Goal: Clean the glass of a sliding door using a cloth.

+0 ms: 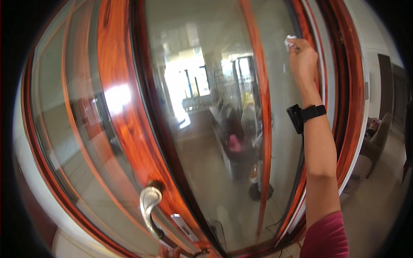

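Note:
A crumpled white cloth or tissue [290, 42] is pinched in the fingers of my right hand [302, 58], against the upper right of a glass pane [277, 77] framed in reddish-brown wood. A black strap with a small black device circles that wrist. Only the fingers of my left hand [169, 252] show at the bottom edge, near the door's lower edge; what they grip is unclear. Above them, an ornate metal lever handle [150, 206] sits on the wooden door stile [129, 122], beside a metal latch plate [184, 226].
Another glass panel [74, 129] lies to the left of the stile. Reflections of windows and a room cover the panes. At the right, past the wooden frame [351, 129], stands an upholstered chair [380, 138] on a tiled floor.

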The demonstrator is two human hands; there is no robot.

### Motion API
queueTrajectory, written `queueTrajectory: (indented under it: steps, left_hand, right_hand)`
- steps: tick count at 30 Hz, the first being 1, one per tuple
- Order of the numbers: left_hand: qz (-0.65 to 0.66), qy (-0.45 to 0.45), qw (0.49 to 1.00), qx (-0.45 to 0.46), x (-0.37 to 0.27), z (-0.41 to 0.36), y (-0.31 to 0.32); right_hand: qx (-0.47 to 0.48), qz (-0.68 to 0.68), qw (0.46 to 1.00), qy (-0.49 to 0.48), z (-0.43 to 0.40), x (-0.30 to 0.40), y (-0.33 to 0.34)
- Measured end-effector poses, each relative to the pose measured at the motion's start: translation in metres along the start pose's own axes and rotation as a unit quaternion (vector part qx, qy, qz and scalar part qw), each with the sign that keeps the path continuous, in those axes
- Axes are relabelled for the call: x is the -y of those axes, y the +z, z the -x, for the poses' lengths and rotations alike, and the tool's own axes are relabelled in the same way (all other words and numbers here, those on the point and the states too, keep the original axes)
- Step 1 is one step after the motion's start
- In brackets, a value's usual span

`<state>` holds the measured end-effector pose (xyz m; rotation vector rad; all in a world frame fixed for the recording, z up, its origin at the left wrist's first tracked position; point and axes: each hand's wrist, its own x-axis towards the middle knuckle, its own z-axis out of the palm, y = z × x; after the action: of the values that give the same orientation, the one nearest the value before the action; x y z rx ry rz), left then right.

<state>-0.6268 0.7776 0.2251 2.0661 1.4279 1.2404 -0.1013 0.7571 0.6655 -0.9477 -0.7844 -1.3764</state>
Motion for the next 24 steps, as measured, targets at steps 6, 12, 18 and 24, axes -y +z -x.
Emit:
queueTrajectory:
  steps: [6,12,18,24]
  left_hand:
    - [0.057,0.042,0.996,-0.051,-0.044,-0.007,-0.002]
    - [0.044,0.066,0.994,-0.068,-0.050,-0.005,0.003]
    - [0.010,0.052,0.997,-0.050,-0.042,0.000,0.003]
    - [0.033,0.049,0.997,-0.040,-0.050,-0.004,0.014]
  right_hand:
    - [0.110,-0.136,0.983,-0.062,0.073,0.072,-0.013]
    - [0.415,-0.241,0.836,-0.264,0.281,0.090,-0.116]
    - [0.492,-0.193,0.825,-0.199,0.247,0.015,-0.149]
    - [0.119,-0.068,0.989,-0.061,0.091,-0.060,-0.087]
